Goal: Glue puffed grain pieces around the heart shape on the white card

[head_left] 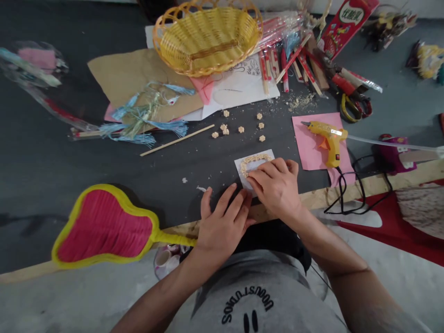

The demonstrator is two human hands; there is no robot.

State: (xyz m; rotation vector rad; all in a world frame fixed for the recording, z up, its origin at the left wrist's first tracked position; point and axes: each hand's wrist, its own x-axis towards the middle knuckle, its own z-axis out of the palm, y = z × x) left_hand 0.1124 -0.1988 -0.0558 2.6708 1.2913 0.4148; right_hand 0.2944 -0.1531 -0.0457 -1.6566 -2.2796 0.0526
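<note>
A small white paper sheet point(240, 165) lies near the table's front edge. On it is a rounded outline point(245, 163) made of small pale beige pieces. My right hand point(279, 187) bends over this outline with its fingers drawn together, covering the lower right part; whatever is between the fingertips is hidden. My left hand point(224, 222) lies flat with fingers spread, its fingertips by the sheet's lower edge. Several small beige flower-shaped pieces point(241, 130) are scattered behind the sheet. To the right, a yellow glue gun point(331, 138) rests on pink paper point(303, 150).
A red and yellow fan point(107, 224) lies at the left, its handle reaching my left wrist. Farther back are a thin stick point(176, 140), blue tassels point(142, 132), a wicker basket point(211, 41), scissors point(354, 106) and a red carton point(347, 27). A black cord point(362, 185) hangs over the edge.
</note>
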